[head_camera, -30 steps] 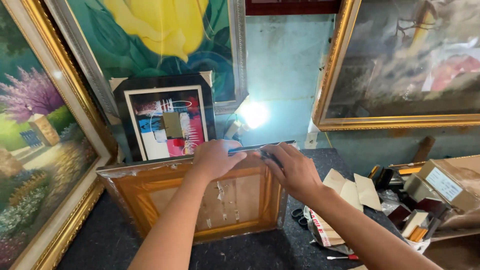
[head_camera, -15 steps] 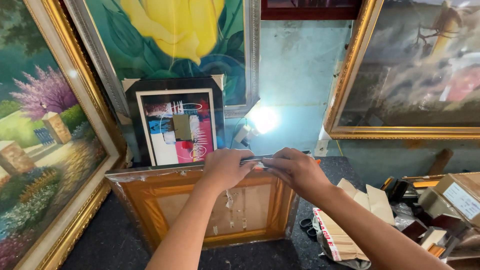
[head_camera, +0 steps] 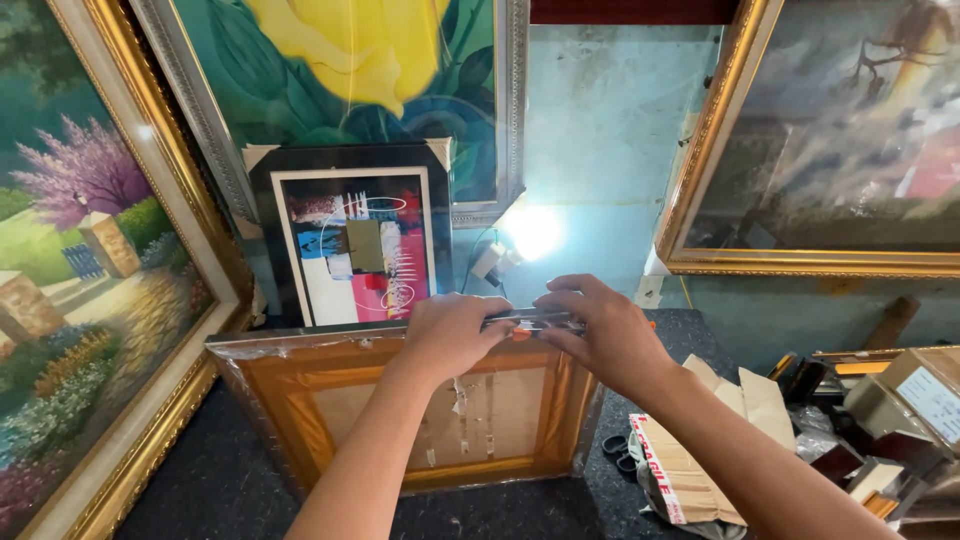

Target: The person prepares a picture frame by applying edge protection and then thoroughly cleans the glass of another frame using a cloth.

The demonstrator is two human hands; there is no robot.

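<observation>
My left hand (head_camera: 455, 335) is curled shut over the top edge of the wooden frame (head_camera: 400, 410), fingers folded down onto the clear plastic wrap that covers it; my right hand (head_camera: 600, 335) sits just beside it on the same edge, fingers bent and pinching a thin, glinting strip (head_camera: 530, 322) that runs between both hands; whether that strip is tape or a tool I cannot tell. The frame stands upright on the dark speckled tabletop (head_camera: 230, 480), its orange-brown moulding facing me, a paler panel in the middle with scraps of tape down it.

Behind the frame leans a small abstract picture (head_camera: 355, 245) in a black surround with paper corner guards; above that hangs a large painting of a yellow flower (head_camera: 350, 60) in a silver frame; to my left a garden landscape (head_camera: 90, 270) in a gilt frame leans against the tabletop's edge; to my right a dark, stormy canvas (head_camera: 850, 140) in another gilt frame rests against the blue wall. A bright lamp (head_camera: 535, 232) glares just past my hands. By my right forearm lie flattened cardboard (head_camera: 690, 470) with taped edges and black scissors (head_camera: 615, 450); further right, boxes (head_camera: 920, 395) are heaped together.
</observation>
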